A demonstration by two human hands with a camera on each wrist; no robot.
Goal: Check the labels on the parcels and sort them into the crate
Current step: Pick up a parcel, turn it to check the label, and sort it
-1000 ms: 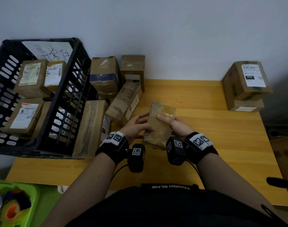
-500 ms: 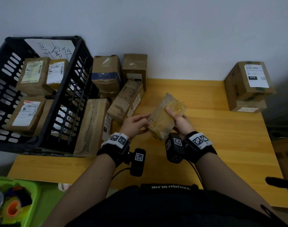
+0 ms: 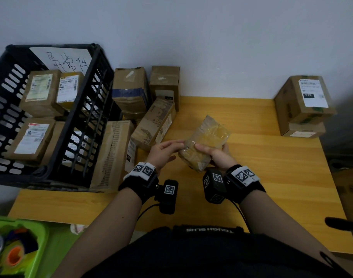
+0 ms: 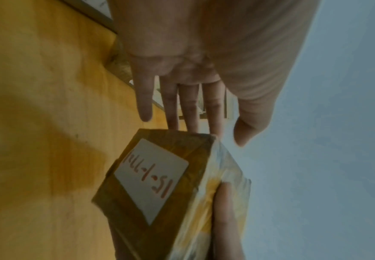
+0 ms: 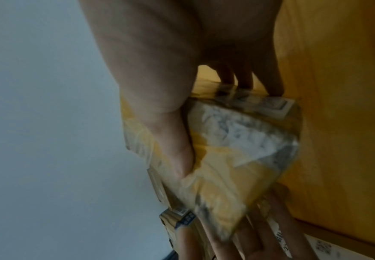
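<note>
parcel: small taped parcel (image 3: 204, 144) held in the air above the table (image 3: 251, 157), tilted, between both hands in front of the person
right hand: right hand (image 3: 217, 155) grasps it from below, thumb over the top face and fingers (image 5: 273, 84) wrapped under; carries the weight, likely so the faces can be turned for reading
left hand: left hand (image 3: 163, 150) is relaxed and holds nothing; straight fingers (image 4: 190, 109) just reach the near end of the parcel, steadying or turning it
label: white label (image 4: 153, 177) with red marks sits on the face turned toward the left wrist; unseen from the head view, which may be why the parcel is tilted
step: judged to be label check, sorting not yet done
crate: black crate (image 3: 87, 109) stands to the left on the table, several labelled boxes inside, a handwritten sheet (image 3: 65, 59) at its back wall
in the way: loose boxes (image 3: 153, 125) lie between the hands and the crate, one long box (image 3: 111, 155) leaning at the crate side; the parcel must go over them
far right: two stacked boxes (image 3: 304, 105), well apart
floor left: green bin (image 3: 39, 247)
</note>
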